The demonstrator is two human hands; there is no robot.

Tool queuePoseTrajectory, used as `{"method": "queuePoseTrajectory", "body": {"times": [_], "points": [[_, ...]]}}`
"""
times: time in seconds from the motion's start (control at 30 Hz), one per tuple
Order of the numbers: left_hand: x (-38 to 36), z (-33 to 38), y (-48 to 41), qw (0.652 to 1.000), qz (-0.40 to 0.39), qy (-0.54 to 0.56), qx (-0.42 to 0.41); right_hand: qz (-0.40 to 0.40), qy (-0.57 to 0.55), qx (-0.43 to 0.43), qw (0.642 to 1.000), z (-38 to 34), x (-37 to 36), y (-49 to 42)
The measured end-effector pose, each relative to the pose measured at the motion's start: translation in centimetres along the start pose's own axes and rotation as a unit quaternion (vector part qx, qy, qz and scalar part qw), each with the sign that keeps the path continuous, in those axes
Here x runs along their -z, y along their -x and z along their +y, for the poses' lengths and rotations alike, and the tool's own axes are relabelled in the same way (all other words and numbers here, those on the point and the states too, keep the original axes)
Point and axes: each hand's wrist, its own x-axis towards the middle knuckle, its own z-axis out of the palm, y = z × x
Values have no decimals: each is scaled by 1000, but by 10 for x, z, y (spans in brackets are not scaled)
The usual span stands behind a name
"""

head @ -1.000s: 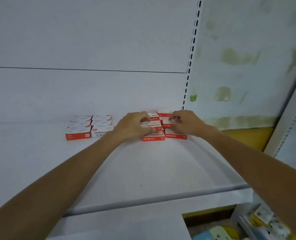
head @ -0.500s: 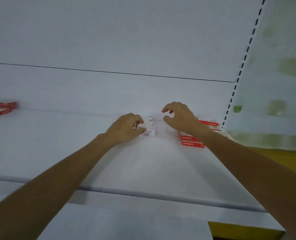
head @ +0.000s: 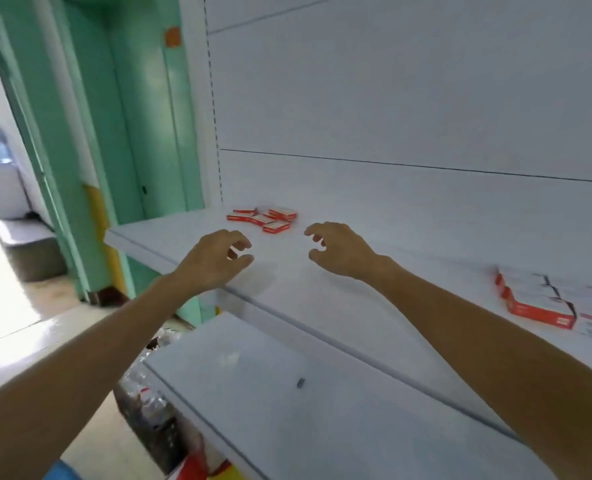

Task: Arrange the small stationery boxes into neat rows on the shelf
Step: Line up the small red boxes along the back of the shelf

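My left hand (head: 215,261) and right hand (head: 341,252) both hold nothing, fingers spread and loosely bent above the shelf (head: 322,317). The scattered red-and-white boxes (head: 263,218) lie just beyond them at the far left, jumbled at angles. I judge them light, stiff card, likely to skid on the smooth surface, so I would pinch each across its long sides. A tidy block of boxes (head: 537,303) sits well apart, right.

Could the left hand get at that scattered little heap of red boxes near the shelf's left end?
Probably yes. The left hand hovers over the shelf just short of the red boxes, holding nothing, fingers loosely curled. Only bare shelf lies between them; the right hand is off to the side.
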Motion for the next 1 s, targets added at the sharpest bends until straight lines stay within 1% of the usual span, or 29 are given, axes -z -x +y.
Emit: {"method": "queuePoseTrajectory", "body": {"times": [0.17, 0.3, 0.4, 0.57, 0.73, 0.87, 1.0], "points": [[27, -68, 8, 1000, 20, 1, 21, -12, -40, 10, 999, -43, -50, -40], [22, -96, 1, 999, 20, 14, 24, -26, -19, 8, 999, -49, -71, -61], [13, -106, -12, 999, 21, 30, 15, -26, -6, -5, 1000, -42, -78, -78], [-3, -126, -45, 999, -6, 35, -3, -24, 22, -12, 999, -28, -86, -116], [-7, -154, -107, 1000, -18, 10, -19, -5, 40, -31, 999, -7, -90, -169], [-12, -173, -159, 999, -27, 3, -36, 27, 37, -62, 997, 13, -89, -210], [-25, -190, -198, 998, -32, 17, -50, 25, 48, -92, 994, 31, -96, -238]]}}
